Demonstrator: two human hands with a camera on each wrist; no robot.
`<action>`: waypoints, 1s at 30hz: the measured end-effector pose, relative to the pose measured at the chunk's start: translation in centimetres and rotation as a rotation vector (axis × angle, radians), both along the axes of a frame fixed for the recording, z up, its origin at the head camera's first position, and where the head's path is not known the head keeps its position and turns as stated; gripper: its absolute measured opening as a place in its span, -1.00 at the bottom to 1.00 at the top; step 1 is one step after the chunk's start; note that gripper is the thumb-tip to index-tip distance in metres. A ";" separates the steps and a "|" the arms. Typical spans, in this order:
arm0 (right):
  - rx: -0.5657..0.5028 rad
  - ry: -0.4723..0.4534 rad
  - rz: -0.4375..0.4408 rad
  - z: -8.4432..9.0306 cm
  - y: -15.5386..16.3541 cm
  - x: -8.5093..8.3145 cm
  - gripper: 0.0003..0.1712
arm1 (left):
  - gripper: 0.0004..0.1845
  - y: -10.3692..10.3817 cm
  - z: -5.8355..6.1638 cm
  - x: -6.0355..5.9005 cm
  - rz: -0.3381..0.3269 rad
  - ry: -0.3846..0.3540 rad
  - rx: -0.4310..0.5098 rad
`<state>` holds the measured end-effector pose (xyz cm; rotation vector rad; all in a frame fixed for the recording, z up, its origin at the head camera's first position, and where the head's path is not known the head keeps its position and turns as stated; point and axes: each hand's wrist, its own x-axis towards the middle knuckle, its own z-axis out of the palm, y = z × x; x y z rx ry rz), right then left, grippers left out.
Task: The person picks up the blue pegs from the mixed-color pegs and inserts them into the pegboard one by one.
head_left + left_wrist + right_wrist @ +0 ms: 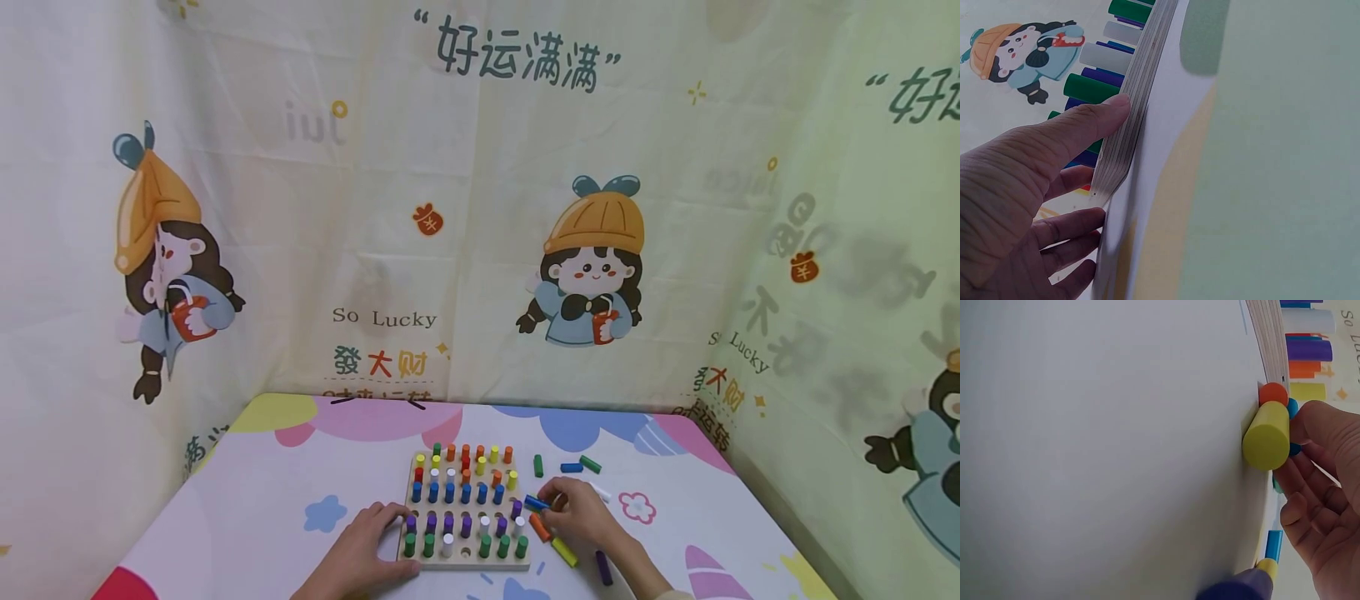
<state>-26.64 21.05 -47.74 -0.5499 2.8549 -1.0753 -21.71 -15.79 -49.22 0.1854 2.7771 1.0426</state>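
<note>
A wooden pegboard [465, 563] stands on the table with rows of coloured round pegs upright in it. My left hand [365, 546] holds its near left corner, thumb [1116, 107] against the front edge and index finger along the left side. To the right of the board, my right hand [573, 510] pinches a blue peg [536, 503] between thumb and fingers. In the right wrist view an orange peg [1272, 394] and a yellow peg [1266, 440] partly hide that blue peg. A bare hole [466, 552] shows in the board's front row, between white and green pegs.
Loose pegs lie right of the board: a purple peg [603, 568] nearest me, a white peg [600, 492] behind my right hand, and green pegs [538, 465] with another blue peg [572, 467] farther back. A printed cloth [480, 250] hangs behind the table.
</note>
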 end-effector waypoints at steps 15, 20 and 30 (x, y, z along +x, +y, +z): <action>-0.041 0.019 0.040 0.4 -0.8 0.0 -0.81 | -0.18 0.0 0.1 0.1 -0.004 0.000 -0.001; -0.038 0.005 0.051 0.6 -1.4 -0.1 -0.80 | -0.18 0.0 0.0 0.2 0.000 0.003 0.000; -0.038 0.049 0.067 1.5 -2.3 -0.1 -0.78 | -0.17 0.1 0.0 0.0 -0.004 0.000 0.005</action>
